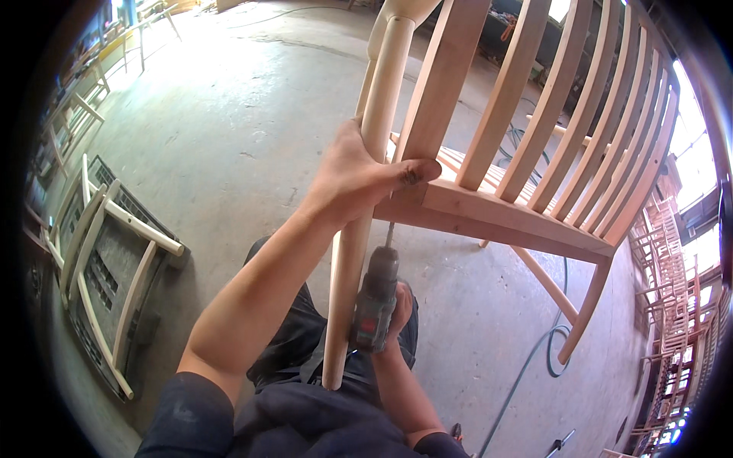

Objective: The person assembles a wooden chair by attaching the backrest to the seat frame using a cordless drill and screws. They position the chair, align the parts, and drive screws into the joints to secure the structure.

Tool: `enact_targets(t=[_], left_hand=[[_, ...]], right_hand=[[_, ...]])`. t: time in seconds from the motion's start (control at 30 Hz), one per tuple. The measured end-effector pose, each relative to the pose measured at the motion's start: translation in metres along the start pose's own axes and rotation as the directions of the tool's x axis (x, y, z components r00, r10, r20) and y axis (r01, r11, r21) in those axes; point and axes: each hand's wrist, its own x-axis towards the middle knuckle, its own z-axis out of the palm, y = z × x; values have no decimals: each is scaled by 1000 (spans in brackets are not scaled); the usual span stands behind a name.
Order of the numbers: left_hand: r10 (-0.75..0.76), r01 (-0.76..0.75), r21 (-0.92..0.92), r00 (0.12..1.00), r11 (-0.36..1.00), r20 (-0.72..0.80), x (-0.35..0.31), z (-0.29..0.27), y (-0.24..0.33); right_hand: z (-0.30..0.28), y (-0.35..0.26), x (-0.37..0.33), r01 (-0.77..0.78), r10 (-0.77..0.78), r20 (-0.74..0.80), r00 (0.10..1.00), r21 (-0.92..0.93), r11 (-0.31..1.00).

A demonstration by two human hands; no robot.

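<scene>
A pale wooden chair with a slatted back stands tilted in front of me. My left hand grips it where the round leg meets the lower rail. The thumb lies over the rail's end, while the other fingers are hidden behind the leg. Below, my right hand is wrapped round a dark cordless drill, partly hidden by its body. The drill points upward beside the leg. Its thin bit reaches the underside of the rail close to the joint; the tip is hidden.
On the left, a black crate-like platform carries loose wooden chair parts. A green hose runs over the concrete floor at right. Many chair frames stand along the right side, and more wooden frames are at far left.
</scene>
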Motion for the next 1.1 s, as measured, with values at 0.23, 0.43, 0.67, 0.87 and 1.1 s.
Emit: enact_targets(t=[0.23, 0.43, 0.67, 0.87, 1.1], left_hand=[[246, -230, 129, 960, 965, -132, 12, 16, -18], [140, -117, 143, 977, 983, -159, 7, 20, -21], [305, -280, 243, 950, 929, -68, -23, 30, -40], [61, -66, 109, 997, 992, 55, -23, 33, -8], [104, -104, 189, 995, 976, 7, -24, 50, -22]], right_hand=[[13, 43, -24, -337, 326, 89, 941, 321, 885], [8, 14, 1, -39, 41, -21, 999, 86, 996], [-8, 6, 5, -26, 28, -24, 999, 79, 997], [-17, 15, 24, 48, -47, -38, 998, 24, 999], [-40, 4, 35, 46, -43, -52, 998, 60, 997]])
